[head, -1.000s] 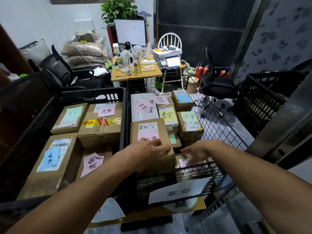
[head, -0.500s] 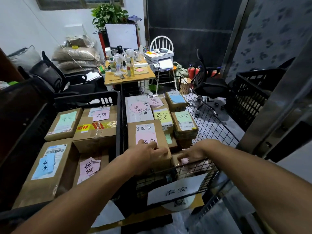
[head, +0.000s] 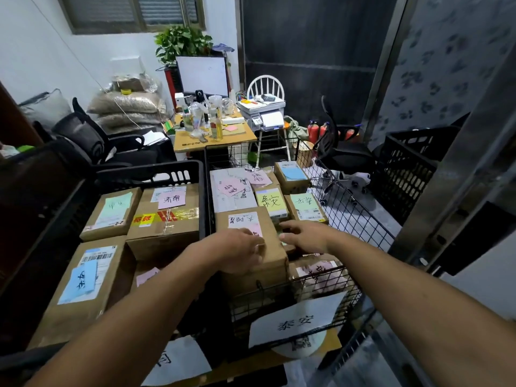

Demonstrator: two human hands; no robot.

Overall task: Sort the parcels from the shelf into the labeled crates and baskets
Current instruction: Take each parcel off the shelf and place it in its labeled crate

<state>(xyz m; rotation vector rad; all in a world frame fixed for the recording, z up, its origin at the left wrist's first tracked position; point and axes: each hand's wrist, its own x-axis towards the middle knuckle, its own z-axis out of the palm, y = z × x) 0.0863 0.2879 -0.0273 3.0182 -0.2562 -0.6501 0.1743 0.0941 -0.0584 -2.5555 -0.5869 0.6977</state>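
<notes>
Parcel w/ pink note (head: 272,261) sits in wire basket (head: 358,216), front-left corner, next to black crate (head: 173,174). Left grip (head: 237,254) lies on parcel top, fingers bent nr its right edge; can't tell if it clamps or just rests. Right grip (head: 304,236) wide, fingers straight, tips at parcel's right side. White paper tag (head: 296,322) on basket front. Crate holds several brown boxes (head: 164,233).

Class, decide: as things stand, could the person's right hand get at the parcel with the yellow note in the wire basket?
Probably yes. The yellow-note parcel lies uncovered on top of the pile, just beyond the right hand, whose fingers are outstretched, and the wire basket is open above.
</notes>
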